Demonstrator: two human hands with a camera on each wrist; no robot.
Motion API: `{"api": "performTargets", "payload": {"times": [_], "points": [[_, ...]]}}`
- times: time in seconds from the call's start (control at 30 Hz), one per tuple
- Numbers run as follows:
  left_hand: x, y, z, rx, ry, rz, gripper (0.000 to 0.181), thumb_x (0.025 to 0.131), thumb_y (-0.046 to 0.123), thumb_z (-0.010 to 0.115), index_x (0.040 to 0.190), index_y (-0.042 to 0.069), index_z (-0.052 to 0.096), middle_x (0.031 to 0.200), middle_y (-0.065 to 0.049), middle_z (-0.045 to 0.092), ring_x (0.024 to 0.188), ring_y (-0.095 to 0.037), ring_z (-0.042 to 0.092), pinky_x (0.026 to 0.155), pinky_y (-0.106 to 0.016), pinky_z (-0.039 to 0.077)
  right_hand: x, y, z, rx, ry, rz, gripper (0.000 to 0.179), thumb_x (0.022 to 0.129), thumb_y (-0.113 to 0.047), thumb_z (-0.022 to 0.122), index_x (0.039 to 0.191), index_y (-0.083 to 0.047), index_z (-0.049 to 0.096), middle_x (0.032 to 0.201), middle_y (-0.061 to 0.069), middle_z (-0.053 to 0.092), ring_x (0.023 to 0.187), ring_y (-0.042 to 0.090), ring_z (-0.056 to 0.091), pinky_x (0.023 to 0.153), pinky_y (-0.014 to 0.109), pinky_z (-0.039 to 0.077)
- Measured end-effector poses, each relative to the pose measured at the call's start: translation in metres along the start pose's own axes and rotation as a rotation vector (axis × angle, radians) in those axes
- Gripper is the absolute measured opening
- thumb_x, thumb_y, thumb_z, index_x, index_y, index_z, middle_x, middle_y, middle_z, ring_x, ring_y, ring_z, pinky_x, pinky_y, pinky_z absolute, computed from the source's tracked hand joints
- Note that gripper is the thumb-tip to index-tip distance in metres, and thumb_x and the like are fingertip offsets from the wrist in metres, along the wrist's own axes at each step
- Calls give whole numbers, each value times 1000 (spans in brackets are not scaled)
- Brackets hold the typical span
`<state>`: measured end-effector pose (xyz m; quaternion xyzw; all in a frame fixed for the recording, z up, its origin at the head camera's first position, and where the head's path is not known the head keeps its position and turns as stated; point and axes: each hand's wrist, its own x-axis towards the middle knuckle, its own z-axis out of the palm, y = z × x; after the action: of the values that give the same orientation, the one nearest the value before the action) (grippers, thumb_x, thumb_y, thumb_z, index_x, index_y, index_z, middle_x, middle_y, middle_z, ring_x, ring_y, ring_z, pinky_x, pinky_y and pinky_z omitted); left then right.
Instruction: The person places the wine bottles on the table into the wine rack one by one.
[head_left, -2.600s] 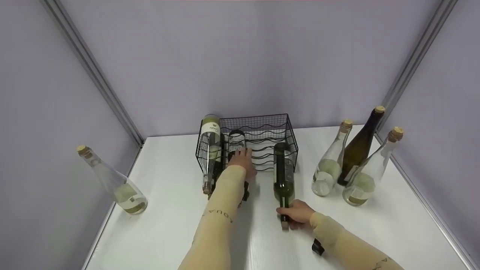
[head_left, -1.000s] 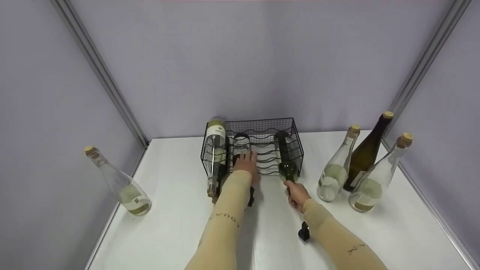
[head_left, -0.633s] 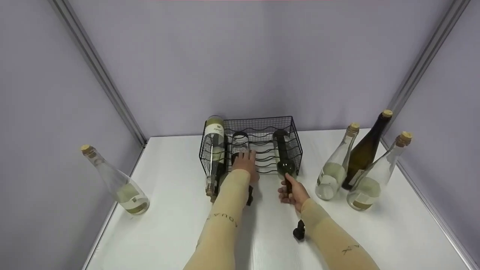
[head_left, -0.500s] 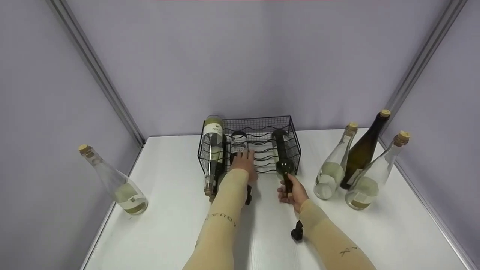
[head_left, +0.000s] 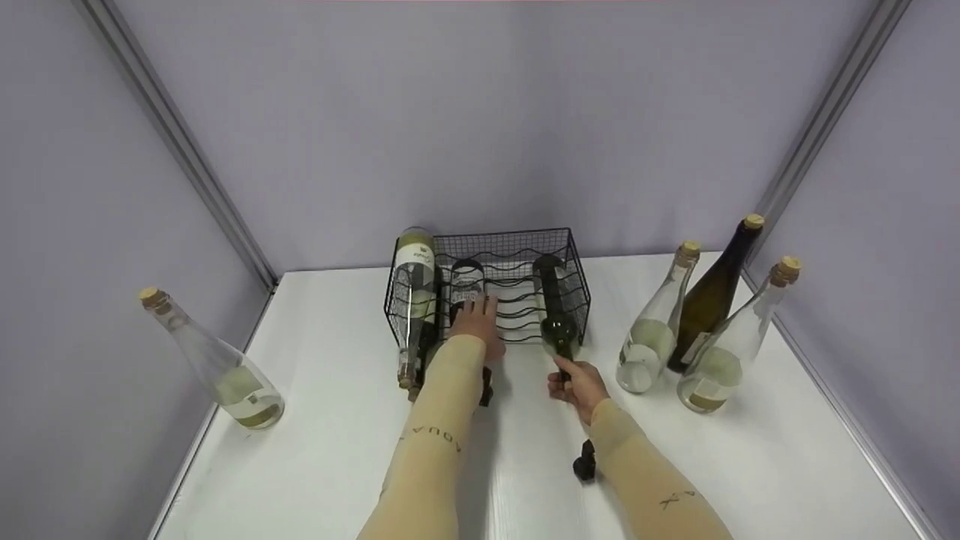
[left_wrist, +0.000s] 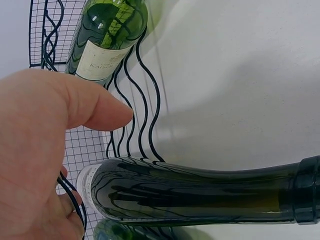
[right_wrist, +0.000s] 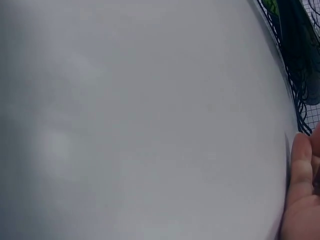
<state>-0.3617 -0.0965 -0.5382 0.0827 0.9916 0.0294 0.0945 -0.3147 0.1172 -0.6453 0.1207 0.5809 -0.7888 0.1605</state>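
A black wire bottle rack (head_left: 504,241) stands by the back wall. In its rightmost slot lies a dark green wine bottle (head_left: 556,300), base to the wall and neck toward me. My right hand (head_left: 583,386) holds that neck, thumb on top, fingers curled beneath. My left hand (head_left: 475,324) rests over the rack's middle with fingers extended, on the front wires above a dark bottle with a white label (head_left: 466,279). In the left wrist view the thumb (left_wrist: 107,112) sticks out, touching nothing, above that dark bottle's body (left_wrist: 190,192). The right wrist view shows only part of the right hand (right_wrist: 302,185).
At the rack's left lies a clear corked bottle (head_left: 412,300), with a dark one partly hidden beside it. Upright on the right stand two clear bottles (head_left: 646,349) (head_left: 720,367) and a brown one (head_left: 709,307). Another clear bottle (head_left: 240,386) stands at the left on the white table (head_left: 330,450).
The green wine bottle has slid deeper into the right slot, my right hand moving forward with it. That hand has turned from over the neck to palm up. The left hand stays put.
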Motion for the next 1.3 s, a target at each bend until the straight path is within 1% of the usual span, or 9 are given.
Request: {"api": "performTargets", "payload": {"times": [0.2, 0.47, 0.63, 0.8, 1.07, 1.2, 1.3], "points": [[0, -1, 1, -1, 3, 3, 87, 89, 33, 60, 155, 12, 6, 158, -16, 11, 143, -39, 15, 114, -48, 17, 1, 1, -1, 43, 5, -2, 58, 90, -30, 69, 125, 8, 42, 90, 13, 65, 79, 21, 66, 82, 40, 54], [3, -1, 3, 8, 18, 7, 88, 88, 31, 60, 155, 11, 6, 158, -16, 12, 142, -40, 16, 114, -49, 18, 0, 0, -1, 63, 12, -14, 61, 91, -34, 67, 126, 10, 42, 89, 14, 68, 79, 22, 67, 83, 41, 54], [4, -2, 6, 11, 33, 4, 87, 88, 31, 59, 155, 11, 7, 158, -16, 13, 142, -39, 17, 114, -48, 18, 1, 1, -1, 66, 1, -14, 62, 93, -37, 62, 129, 9, 41, 89, 15, 67, 79, 22, 67, 83, 42, 53], [3, -1, 6, 13, 35, -7, 86, 88, 30, 59, 155, 11, 8, 158, -17, 14, 142, -40, 17, 114, -49, 18, 0, 1, 0, 71, -3, -19, 61, 96, -38, 58, 131, 8, 42, 90, 16, 67, 79, 23, 67, 84, 43, 53], [6, -3, 7, -4, 30, -11, 88, 88, 32, 60, 155, 13, 7, 159, -15, 10, 143, -39, 15, 114, -49, 16, 3, 1, 0, 98, -15, -18, 58, 100, -38, 50, 137, 5, 38, 91, 19, 66, 78, 25, 67, 83, 44, 53], [6, -2, 6, -24, 29, -8, 89, 88, 33, 63, 155, 13, 7, 159, -14, 9, 143, -39, 14, 114, -50, 16, 3, 2, -1, 98, -17, -30, 55, 101, -37, 46, 136, 5, 39, 93, 19, 66, 81, 26, 67, 83, 43, 53], [5, -2, 6, -32, 23, -17, 91, 87, 32, 64, 155, 13, 7, 159, -14, 9, 143, -39, 13, 114, -50, 15, 3, 2, -2, 93, -23, -30, 58, 100, -41, 46, 133, 7, 42, 93, 17, 66, 83, 25, 67, 85, 42, 53]]}}
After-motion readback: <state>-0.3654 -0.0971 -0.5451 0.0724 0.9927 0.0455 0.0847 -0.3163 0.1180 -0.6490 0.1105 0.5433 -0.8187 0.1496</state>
